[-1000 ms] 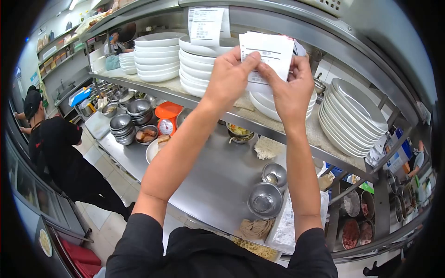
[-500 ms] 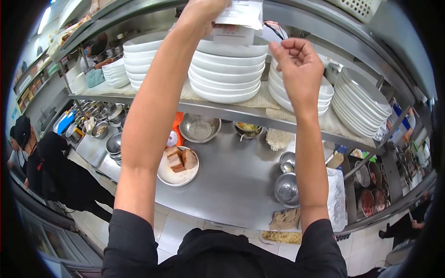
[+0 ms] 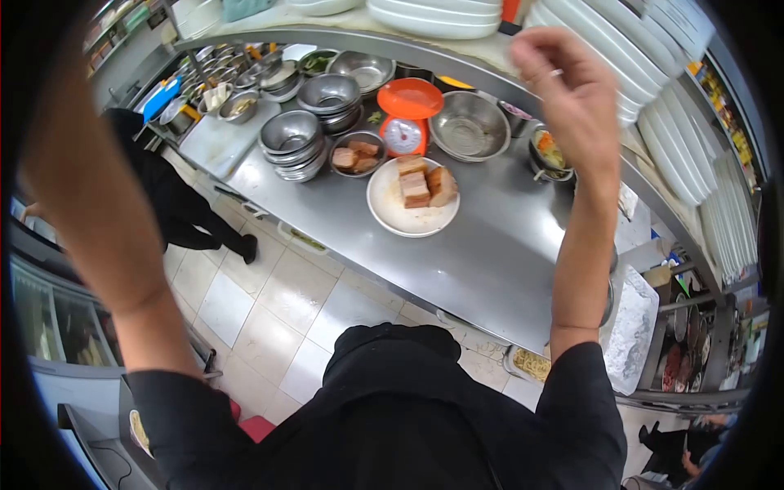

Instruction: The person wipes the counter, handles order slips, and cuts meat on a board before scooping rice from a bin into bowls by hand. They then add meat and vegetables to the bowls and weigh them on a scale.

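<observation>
My right hand (image 3: 572, 98) is raised in front of the shelf edge, beside the stacked white plates (image 3: 600, 53). Its fingers are curled in and slightly blurred. A small pale spot shows between them, but I cannot make out what it is. My left forearm (image 3: 94, 196) reaches up at the far left, smeared by motion, and its hand is outside the view. Below, on the steel counter (image 3: 482, 261), blocks of pork belly (image 3: 415, 189) sit on a round white plate (image 3: 396, 219).
Behind the plate stand an orange kitchen scale (image 3: 405, 135), a wide metal bowl (image 3: 469, 126) and a bowl of meat pieces (image 3: 358, 155). Stacked metal bowls (image 3: 291, 143) are to the left. A person in black (image 3: 175, 192) stands at left. A white tray (image 3: 633, 331) lies at right.
The view has tilted down and turned left. My left hand, which held white paper slips at the shelf, has left the view. My right hand has come away from a thin black item near those slips.
</observation>
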A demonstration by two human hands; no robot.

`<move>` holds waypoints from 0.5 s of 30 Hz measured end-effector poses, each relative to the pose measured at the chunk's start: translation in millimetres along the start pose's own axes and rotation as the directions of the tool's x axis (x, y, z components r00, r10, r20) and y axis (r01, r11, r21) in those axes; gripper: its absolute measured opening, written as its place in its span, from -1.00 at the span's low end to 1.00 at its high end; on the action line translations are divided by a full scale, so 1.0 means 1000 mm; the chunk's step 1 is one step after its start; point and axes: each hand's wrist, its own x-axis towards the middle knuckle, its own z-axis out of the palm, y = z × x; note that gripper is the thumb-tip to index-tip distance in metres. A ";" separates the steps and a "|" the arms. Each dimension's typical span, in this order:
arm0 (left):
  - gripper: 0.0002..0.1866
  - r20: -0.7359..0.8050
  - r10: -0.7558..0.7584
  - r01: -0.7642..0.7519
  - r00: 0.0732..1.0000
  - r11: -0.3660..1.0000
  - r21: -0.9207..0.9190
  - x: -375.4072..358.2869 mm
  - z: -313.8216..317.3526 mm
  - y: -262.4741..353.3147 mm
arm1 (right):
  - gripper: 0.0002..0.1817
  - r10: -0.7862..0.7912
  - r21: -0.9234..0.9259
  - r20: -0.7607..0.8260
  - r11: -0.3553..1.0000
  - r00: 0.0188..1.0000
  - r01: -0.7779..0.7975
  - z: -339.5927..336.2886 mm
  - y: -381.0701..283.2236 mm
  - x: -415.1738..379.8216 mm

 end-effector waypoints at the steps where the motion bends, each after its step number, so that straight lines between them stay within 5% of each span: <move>1: -0.66 0.034 0.013 -0.014 0.999 1.000 0.015 -0.020 -0.019 -0.006 | -0.81 0.015 -0.098 0.186 0.995 0.982 0.003 0.015 0.008 -0.003; 4: -0.68 0.116 0.050 -0.053 0.992 0.998 0.028 -0.079 -0.078 -0.022 | -0.72 0.409 -0.402 0.579 0.896 0.706 -0.189 0.072 0.068 -0.024; 6: -0.67 0.056 -0.271 0.269 0.961 0.963 0.030 -0.112 -0.096 -0.008 | -0.60 0.545 -0.579 0.526 0.792 0.653 -0.195 0.120 0.134 -0.073; 7: -0.68 -0.076 -0.502 0.507 0.861 0.858 0.081 -0.125 -0.092 0.016 | -0.52 0.601 -0.592 0.532 0.767 0.596 -0.245 0.137 0.160 -0.101; 8: -0.68 -0.186 -0.655 0.674 0.733 0.736 0.065 -0.133 -0.087 0.027 | -0.42 0.566 -0.710 0.408 0.690 0.716 -0.140 0.157 0.188 -0.138; 9: -0.63 -0.102 -0.722 0.729 0.684 0.682 0.063 -0.149 -0.097 0.023 | -0.30 0.490 -0.813 0.288 0.579 0.823 -0.061 0.173 0.193 -0.161; 11: -0.54 -0.014 -0.782 0.781 0.623 0.620 0.069 -0.183 -0.107 0.008 | -0.25 0.546 -0.790 0.219 0.586 0.809 -0.181 0.194 0.202 -0.177; 13: -0.63 -0.293 -0.848 0.893 0.442 0.445 0.060 -0.222 -0.079 -0.009 | -0.25 0.591 -0.739 0.079 0.575 0.803 -0.350 0.203 0.210 -0.185; 15: -0.67 -0.238 -0.891 0.906 0.386 0.415 -0.083 -0.229 -0.055 -0.032 | -0.24 0.566 -0.765 0.045 0.549 0.823 -0.336 0.206 0.213 -0.190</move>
